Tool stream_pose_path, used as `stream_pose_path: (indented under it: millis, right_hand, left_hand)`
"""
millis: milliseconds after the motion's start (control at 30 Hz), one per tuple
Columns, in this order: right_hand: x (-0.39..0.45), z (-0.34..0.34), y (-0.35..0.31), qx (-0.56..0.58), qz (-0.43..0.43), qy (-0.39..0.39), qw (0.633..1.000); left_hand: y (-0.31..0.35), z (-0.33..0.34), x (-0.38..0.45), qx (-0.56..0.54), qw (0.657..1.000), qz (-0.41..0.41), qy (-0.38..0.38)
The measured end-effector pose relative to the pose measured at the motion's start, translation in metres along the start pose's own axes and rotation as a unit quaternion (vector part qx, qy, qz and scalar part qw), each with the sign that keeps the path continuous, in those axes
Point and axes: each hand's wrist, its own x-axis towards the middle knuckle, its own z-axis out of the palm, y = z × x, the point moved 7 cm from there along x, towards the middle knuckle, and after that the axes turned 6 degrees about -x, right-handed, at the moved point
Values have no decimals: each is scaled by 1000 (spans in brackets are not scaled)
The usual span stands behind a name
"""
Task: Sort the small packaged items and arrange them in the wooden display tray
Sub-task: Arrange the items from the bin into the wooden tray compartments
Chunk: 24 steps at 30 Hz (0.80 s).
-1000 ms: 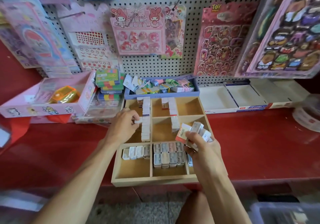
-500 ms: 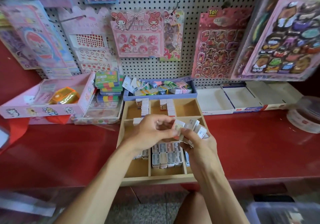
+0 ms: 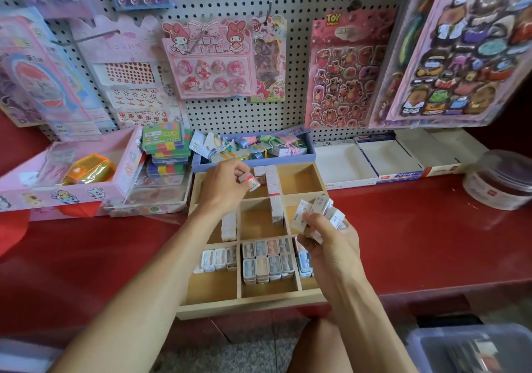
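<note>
A wooden display tray [image 3: 253, 305] with several compartments lies on the red counter. My left hand [image 3: 227, 185] hovers over the tray's far left compartments and pinches one small white packaged item with a red band [image 3: 252, 181]. My right hand [image 3: 328, 238] holds a fan of several small white packets [image 3: 316, 211] over the tray's right side. Rows of white packets [image 3: 275, 194] stand in the middle and far compartments. Pastel cased items [image 3: 266, 260] fill the near middle compartment, and a few more [image 3: 218, 259] sit at near left.
A blue tray of mixed trinkets [image 3: 253, 149] sits behind the wooden tray. A pink box [image 3: 72, 171] and stacked colourful cases [image 3: 167, 145] stand at left. Open white boxes [image 3: 383, 162] and a round clear tub [image 3: 501, 179] are at right. The pegboard holds sticker packs.
My left hand left the tray's left column, came to the right hand and took one packet from the bunch, then carried it up toward the far left compartments. The right hand stayed roughly in place.
</note>
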Motion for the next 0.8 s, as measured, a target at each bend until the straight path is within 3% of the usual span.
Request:
stream_pose_path:
  millis: [400,800]
  right_hand:
    - [6,-16,0,-8,-10,9,1000]
    - [5,-19,1,20,-13,-9,1000]
  left_hand:
    - [3,53,47,189,979,79,-9]
    - [7,45,37,161,985,67,-12]
